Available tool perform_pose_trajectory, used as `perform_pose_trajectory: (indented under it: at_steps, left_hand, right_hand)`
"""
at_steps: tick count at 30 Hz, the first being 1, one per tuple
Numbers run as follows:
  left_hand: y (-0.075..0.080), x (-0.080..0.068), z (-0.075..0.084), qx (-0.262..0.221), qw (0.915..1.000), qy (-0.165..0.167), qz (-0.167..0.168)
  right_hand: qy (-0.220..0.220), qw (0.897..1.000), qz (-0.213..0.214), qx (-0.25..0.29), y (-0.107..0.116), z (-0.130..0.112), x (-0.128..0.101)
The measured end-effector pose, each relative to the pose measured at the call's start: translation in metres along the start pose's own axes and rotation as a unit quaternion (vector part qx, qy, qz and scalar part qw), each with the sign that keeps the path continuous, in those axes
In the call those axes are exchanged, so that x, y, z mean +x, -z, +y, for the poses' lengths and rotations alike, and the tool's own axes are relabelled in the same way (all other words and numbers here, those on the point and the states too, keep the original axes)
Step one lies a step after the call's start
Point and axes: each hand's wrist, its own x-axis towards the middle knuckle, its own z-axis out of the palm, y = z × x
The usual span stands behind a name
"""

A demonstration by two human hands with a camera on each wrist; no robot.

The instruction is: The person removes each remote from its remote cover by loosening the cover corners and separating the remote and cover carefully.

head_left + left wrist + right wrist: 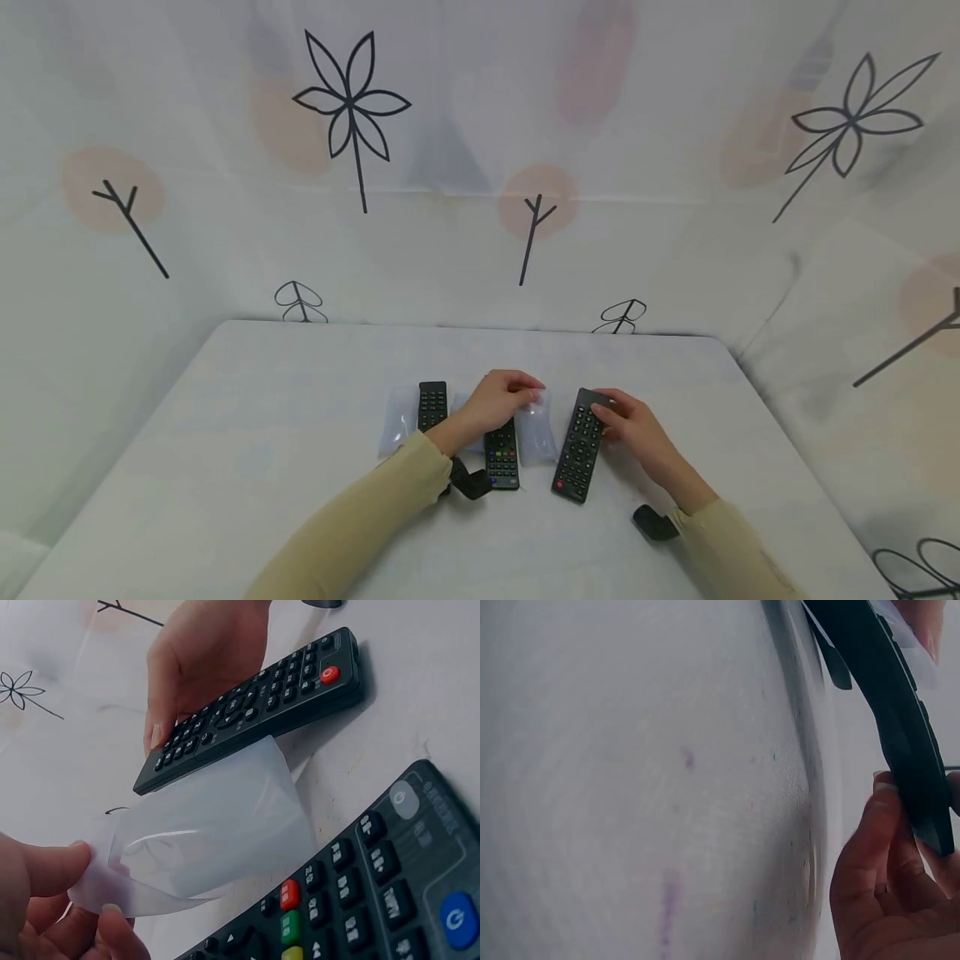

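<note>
My right hand point(637, 429) grips a black remote control point(579, 446) by its far end, thumb on the button face. In the right wrist view the remote point(900, 727) is seen edge-on between the fingers and thumb of the right hand point(892, 907). To its left, my left hand point(495, 402) pinches the far end of a clear plastic sleeve point(536, 437). The left wrist view shows that sleeve point(217, 821) slanting up from the left fingertips, beside the held remote point(277, 697). Whether sleeve and remote touch is unclear.
A second remote point(502, 467) with coloured buttons lies under the left wrist. Farther left are a third remote point(432, 402), a plastic sleeve point(400, 421) and another sleeve point(471, 444) partly hidden by the arm. A black wrist device point(468, 481) sits on the left wrist. White table point(225, 467) beneath.
</note>
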Motion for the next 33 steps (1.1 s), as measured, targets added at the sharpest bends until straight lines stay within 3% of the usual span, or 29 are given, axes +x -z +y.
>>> perform_pose_trajectory:
  at_steps: [7, 10, 17, 33]
  left_hand:
    - [-0.002, 0.002, 0.001, 0.033, 0.9994, 0.007, 0.007]
    - [-0.001, 0.003, 0.001, 0.070, 0.9975, -0.008, 0.006]
    - [0.003, 0.005, 0.004, 0.181, 0.9821, -0.051, 0.009]
    - [0.007, 0.007, 0.001, 0.240, 0.9688, -0.059, -0.010]
  right_hand:
    - [-0.010, 0.999, -0.016, 0.027, -0.004, -0.003, 0.001]
    - [-0.016, 0.999, -0.017, 0.039, -0.006, -0.003, 0.003]
    - [-0.021, 0.999, -0.018, 0.043, -0.008, -0.002, 0.007]
    - [-0.016, 1.000, -0.008, 0.024, -0.014, -0.002, 0.019]
